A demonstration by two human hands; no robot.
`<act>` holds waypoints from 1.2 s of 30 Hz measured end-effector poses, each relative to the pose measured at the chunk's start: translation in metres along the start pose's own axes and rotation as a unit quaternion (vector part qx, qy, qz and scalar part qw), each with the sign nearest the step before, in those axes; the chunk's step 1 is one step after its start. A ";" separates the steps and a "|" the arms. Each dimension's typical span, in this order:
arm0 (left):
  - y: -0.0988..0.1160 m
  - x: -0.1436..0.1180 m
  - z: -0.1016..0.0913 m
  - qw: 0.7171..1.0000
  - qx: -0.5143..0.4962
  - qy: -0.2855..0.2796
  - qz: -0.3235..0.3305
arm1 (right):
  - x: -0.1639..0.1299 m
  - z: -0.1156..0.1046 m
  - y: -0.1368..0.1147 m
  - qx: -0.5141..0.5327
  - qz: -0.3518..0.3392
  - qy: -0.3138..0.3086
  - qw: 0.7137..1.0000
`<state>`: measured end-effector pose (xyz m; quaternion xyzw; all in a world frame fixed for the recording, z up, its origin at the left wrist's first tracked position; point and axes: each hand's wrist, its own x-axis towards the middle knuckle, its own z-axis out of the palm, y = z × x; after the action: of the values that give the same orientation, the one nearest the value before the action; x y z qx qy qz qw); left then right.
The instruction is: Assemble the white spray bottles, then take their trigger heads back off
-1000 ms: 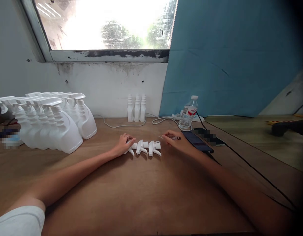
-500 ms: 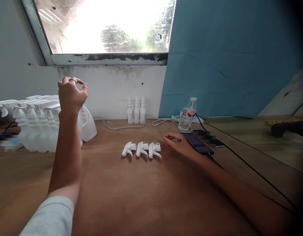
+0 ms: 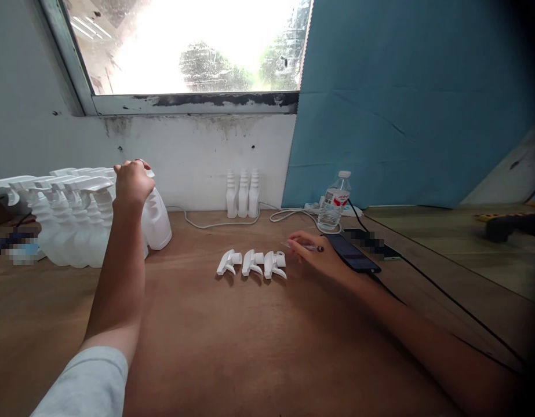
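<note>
My left hand is closed over the top of a white spray bottle, at the right end of a cluster of white spray bottles. A bit of its white spray head shows past my fingers; my hand and forearm hide the rest. My right hand rests on the wooden table, its fingers closed on a thin pen with a dark end. Just left of it lie three white trigger spray heads in a row.
Three small white bottles stand against the wall. To their right are a clear water bottle and a white cable. A dark phone lies beside my right hand, with black cables trailing right. A blue cloth hangs behind.
My left hand has come down from above the bottles, where its fingers were curled, onto the top of the right-end spray bottle. My right hand stays in place with the pen.
</note>
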<state>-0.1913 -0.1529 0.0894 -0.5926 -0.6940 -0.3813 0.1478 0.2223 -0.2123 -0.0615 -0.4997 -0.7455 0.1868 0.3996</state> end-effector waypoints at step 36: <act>0.116 -0.072 0.015 0.794 -0.427 -0.315 0.296 | 0.055 -0.027 -0.125 0.257 -0.129 0.218 0.933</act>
<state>-0.0605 -0.1930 0.0734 -0.8592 -0.2595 -0.3692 -0.2411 0.1587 -0.2204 0.0625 -0.3078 -0.6247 0.2049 0.6877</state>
